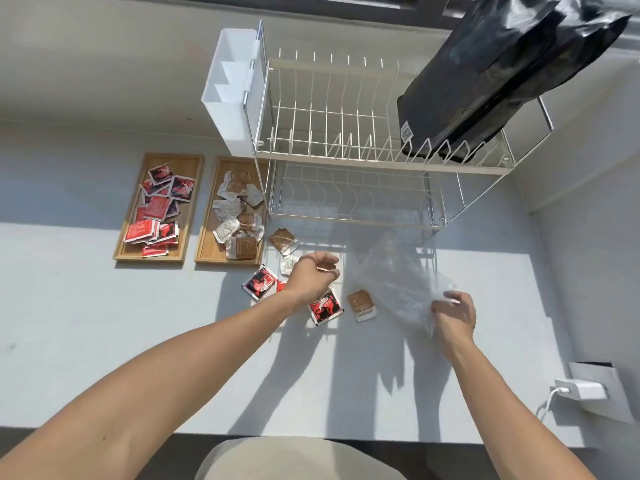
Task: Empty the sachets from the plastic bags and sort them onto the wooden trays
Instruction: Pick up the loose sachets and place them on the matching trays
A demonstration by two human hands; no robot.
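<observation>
1. The left wooden tray [122, 249] lies far left on the white counter [69, 306], covered with a loose heap of red and black sachets [157, 209].
2. Just beside it, the right wooden tray [204, 251] holds white and brown sachets [237, 216]; its far corner sits under the wire dish rack [346, 133].
3. Loose sachets lie on the counter in front of that tray: a brown one [283, 240] by the tray's near corner, a red-black one [259, 283] left of the wrist, another red-black sachet [325, 308] partly under the wrist, and a second brown sachet [361, 304] just right of it.
4. The left hand [313, 275] hangs above these loose sachets, its fingers [329, 261] curled loosely inward; whether they pinch anything cannot be told.
5. A clear plastic bag [398, 278] lies crumpled right of the sachets, near the rack's foot.
6. The right hand [453, 315] grips the bag's near edge, fingertips [450, 297] pinched into the film.
7. A black pouch [502, 74] leans in the rack's upper tier.
</observation>
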